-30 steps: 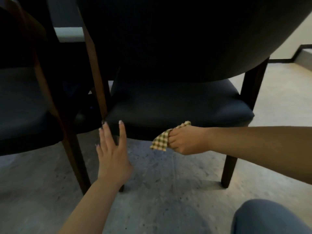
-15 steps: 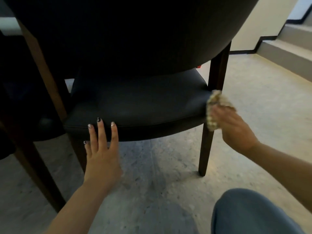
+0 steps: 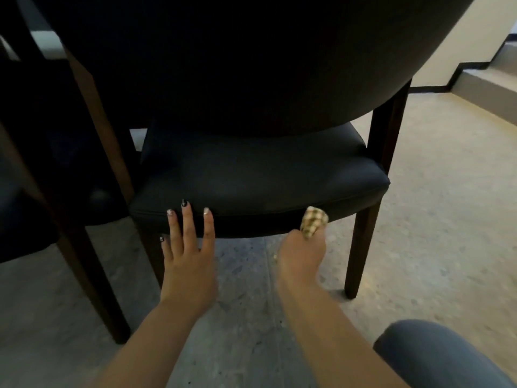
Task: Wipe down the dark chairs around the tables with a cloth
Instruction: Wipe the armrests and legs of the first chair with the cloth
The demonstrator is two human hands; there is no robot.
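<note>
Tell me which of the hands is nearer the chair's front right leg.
Right. The right hand, gripping the checked cloth at the seat's front edge, is just beside that leg. The left hand rests fingers on the seat edge, farther left.

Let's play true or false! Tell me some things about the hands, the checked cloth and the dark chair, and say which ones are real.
1. The right hand grips the checked cloth. True.
2. The cloth lies flat on top of the seat. False: it is bunched in the hand, against the front edge of the dark chair seat.
3. The left hand has straight fingers reaching the seat's front edge. True.
4. The left hand holds a spray bottle. False: it holds nothing.
5. The floor under the chair is bright red. False: it is pale grey and beige.
</note>
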